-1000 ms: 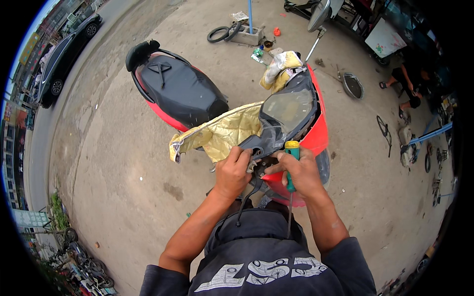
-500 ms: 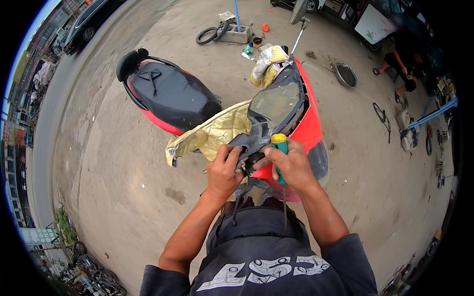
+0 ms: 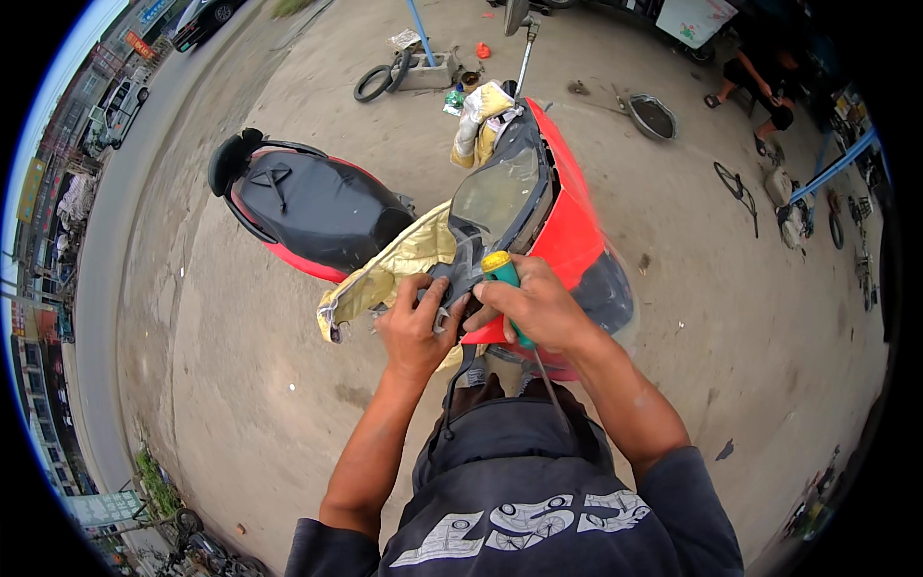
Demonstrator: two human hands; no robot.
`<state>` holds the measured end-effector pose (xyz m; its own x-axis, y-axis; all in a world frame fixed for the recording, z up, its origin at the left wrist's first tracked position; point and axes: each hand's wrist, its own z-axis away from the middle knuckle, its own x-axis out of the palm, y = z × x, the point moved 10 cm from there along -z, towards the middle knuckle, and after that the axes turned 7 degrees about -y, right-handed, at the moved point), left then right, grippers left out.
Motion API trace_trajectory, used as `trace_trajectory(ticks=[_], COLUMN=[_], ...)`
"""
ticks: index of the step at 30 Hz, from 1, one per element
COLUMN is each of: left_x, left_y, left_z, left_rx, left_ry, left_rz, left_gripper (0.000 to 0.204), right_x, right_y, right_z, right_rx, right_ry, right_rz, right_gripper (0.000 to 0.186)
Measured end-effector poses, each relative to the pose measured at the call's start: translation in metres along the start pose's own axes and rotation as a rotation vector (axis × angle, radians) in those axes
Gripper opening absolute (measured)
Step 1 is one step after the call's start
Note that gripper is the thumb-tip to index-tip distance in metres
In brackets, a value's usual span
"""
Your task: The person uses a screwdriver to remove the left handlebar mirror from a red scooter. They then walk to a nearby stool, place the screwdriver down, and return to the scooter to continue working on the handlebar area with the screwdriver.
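A red scooter [image 3: 567, 226] stands in front of me, with a long black seat [image 3: 317, 207]. My right hand [image 3: 538, 303] is closed round a screwdriver [image 3: 500, 266]. Its green handle has a yellow end pointing up, and the thin shaft slants down toward my body. The index finger of that hand reaches to the handlebar area. My left hand [image 3: 415, 325] has its thumb and fingers bent on the edge of a dark plastic cover [image 3: 465, 273]. What lies under the fingertips is hidden. A quilted yellow cover [image 3: 399, 255] hangs beside the left hand.
Black tyres [image 3: 375, 83] lie by a concrete block [image 3: 428, 73] with a blue pole. A round basin [image 3: 653, 117] sits on the ground at the right. A person [image 3: 760, 87] sits beyond it. At the left a car [image 3: 204, 21] is on the road.
My view has shifted, so the scooter appears farther left. Both hands stay at the handlebar; the screwdriver, still in my right hand, tilts more. The left fingers have shifted on the plastic cover.
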<state>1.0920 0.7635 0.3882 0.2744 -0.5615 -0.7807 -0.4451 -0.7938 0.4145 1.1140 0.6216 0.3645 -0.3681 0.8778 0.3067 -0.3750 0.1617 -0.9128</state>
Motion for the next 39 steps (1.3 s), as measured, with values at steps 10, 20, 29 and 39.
trace_trajectory(ticks=[10, 20, 29, 39], left_x=[0.0, -0.002, -0.003, -0.006], left_y=[0.003, 0.001, -0.006, -0.012], left_z=[0.002, 0.002, 0.004, 0.003], left_rx=[0.015, 0.022, 0.049, 0.02], left_ry=[0.029, 0.048, 0.08, 0.09], left_rz=[0.002, 0.078, 0.074, 0.15], left_gripper=[0.027, 0.024, 0.025, 0.025], right_x=[-0.088, -0.024, -0.009, 0.005], right_y=[-0.124, -0.152, -0.125, -0.116], right_z=[0.067, 0.04, 0.028, 0.022], right_rx=[-0.624, -1.086, -1.08, -1.117], right_ry=[0.382, 0.249, 0.266, 0.283], right_rz=[-0.352, -0.023, 0.038, 0.181], right_gripper=[0.021, 0.014, 0.015, 0.017])
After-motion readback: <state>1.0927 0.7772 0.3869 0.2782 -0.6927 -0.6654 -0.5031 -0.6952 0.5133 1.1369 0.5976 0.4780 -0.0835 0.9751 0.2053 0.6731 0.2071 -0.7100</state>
